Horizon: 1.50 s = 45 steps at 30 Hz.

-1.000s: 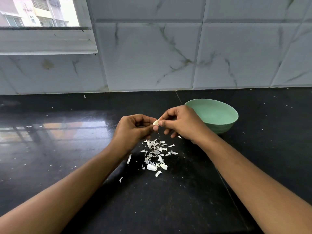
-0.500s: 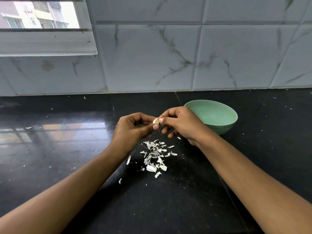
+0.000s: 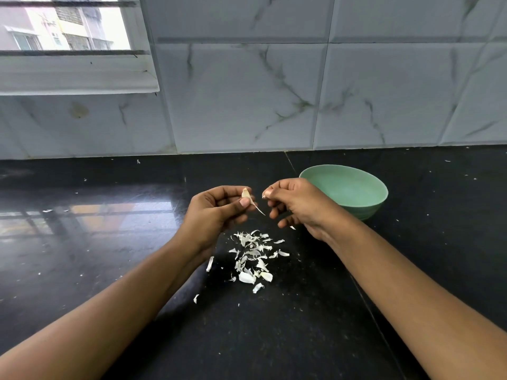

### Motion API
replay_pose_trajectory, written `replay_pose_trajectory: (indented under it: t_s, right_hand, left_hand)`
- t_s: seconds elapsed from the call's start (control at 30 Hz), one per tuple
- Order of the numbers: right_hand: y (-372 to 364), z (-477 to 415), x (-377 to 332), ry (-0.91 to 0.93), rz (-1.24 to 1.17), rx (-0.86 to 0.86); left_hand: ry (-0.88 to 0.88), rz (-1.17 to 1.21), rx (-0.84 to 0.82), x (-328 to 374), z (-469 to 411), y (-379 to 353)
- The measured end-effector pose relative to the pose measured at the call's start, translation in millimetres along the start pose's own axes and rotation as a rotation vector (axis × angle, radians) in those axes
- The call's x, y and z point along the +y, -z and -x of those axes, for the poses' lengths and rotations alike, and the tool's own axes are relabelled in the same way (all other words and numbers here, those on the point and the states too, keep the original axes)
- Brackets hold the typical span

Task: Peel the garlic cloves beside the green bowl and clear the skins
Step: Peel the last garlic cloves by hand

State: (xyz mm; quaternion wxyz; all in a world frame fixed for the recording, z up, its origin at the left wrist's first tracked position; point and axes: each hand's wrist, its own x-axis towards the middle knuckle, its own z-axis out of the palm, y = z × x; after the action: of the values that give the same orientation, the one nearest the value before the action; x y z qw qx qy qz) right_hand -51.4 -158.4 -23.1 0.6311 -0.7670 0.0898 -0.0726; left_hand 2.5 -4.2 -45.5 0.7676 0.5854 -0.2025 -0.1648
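My left hand (image 3: pixel 219 212) pinches a small pale garlic clove (image 3: pixel 246 193) between thumb and fingertips, above the black counter. A thin strip of skin (image 3: pixel 259 209) hangs loose from the clove toward the right. My right hand (image 3: pixel 299 205) is a short gap to the right of the clove, fingers curled, with thumb and forefinger pinched on what looks like a tiny pale fleck of skin. A scatter of white garlic skins (image 3: pixel 252 256) lies on the counter just below both hands. The green bowl (image 3: pixel 375 208) stands behind my right hand; its visible inside looks bare.
The black stone counter (image 3: pixel 109 242) carries stray skin flecks, including one (image 3: pixel 196 298) nearer me. A marble-tiled wall (image 3: pixel 247 105) closes off the back, and a window frame (image 3: pixel 76 75) sits at the upper left.
My hands were together on the clove; now my right hand has pulled away to the right, leaving a strip of skin hanging from the clove in my left hand.
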Motion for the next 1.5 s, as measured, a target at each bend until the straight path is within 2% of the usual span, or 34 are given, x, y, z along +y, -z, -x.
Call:
replay_pose_trajectory:
  t_s: [0.13,0.23,0.37,0.5,0.77,1.0,1.23,1.5]
  right_hand:
    - [6.9,-0.3,0.4,0.088,0.297,0.024]
    - [8.7,1.7,0.1,0.083,0.427,-0.044]
    - [11.3,2.1,-1.9,0.146,0.592,-0.01]
    - [12.7,2.3,-4.7,0.175,0.562,0.04]
    - [12.6,4.3,-6.3,0.22,0.568,0.032]
    - [9.4,4.4,-5.0,0.138,0.355,-0.026]
    - [6.8,5.2,-5.3,0.091,0.146,-0.053]
    - [5.7,5.6,-6.1,0.068,0.18,-0.012]
  left_hand:
    - [0.052,0.007,-0.005,-1.4,-2.2,4.7]
    - [0.078,-0.013,-0.006,-3.0,-3.0,6.7]
    - [0.079,-0.057,-0.013,-4.1,-2.1,5.1]
    - [0.07,-0.086,-0.015,-4.1,-1.5,3.8]
    - [0.028,-0.118,-0.006,-3.2,-0.4,3.0]
    - [-0.007,-0.155,-0.017,-2.8,-0.6,3.3]
    - [-0.132,-0.33,-0.009,-3.7,1.7,1.8]
    - [-0.316,-0.57,0.052,-3.6,7.1,-3.6]
